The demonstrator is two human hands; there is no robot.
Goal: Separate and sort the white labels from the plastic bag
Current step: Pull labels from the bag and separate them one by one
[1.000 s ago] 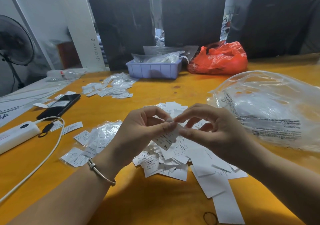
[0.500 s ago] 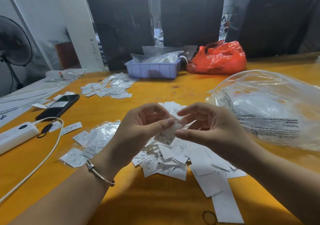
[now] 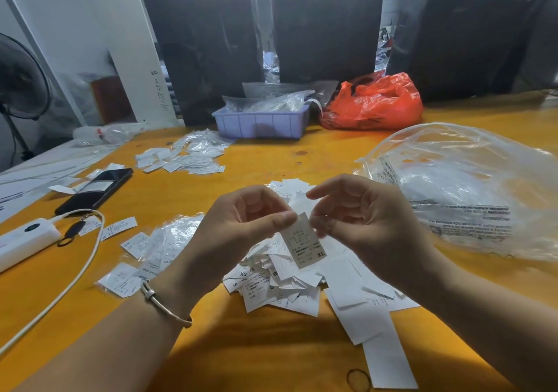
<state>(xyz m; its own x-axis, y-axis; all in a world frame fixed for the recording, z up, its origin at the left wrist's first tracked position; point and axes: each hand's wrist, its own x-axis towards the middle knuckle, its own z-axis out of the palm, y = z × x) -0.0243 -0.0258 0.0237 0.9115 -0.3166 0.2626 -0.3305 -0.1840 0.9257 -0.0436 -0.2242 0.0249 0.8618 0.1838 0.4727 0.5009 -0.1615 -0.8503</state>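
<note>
The left hand is pinching the top corner of one white label between thumb and forefinger, holding it up above the surface. The label is hanging tilted, printed side to the camera, with "XL" showing at its lower edge. The right hand is hovering just beside the label's other top corner, fingers loosely curled and thumb near the edge; whether it is touching the label I cannot tell, and it is gripping nothing plainly. A bracelet is sitting on the left wrist.

Directly under the hands a loose pile of labels is lying on the surface, some marked XS, S and M. The big clear bag is lying to the right, well apart from the held label. To the left small sleeves with labels are lying near a white cable and a phone. Further back a second heap is lying in front of a blue tray and a red bag.
</note>
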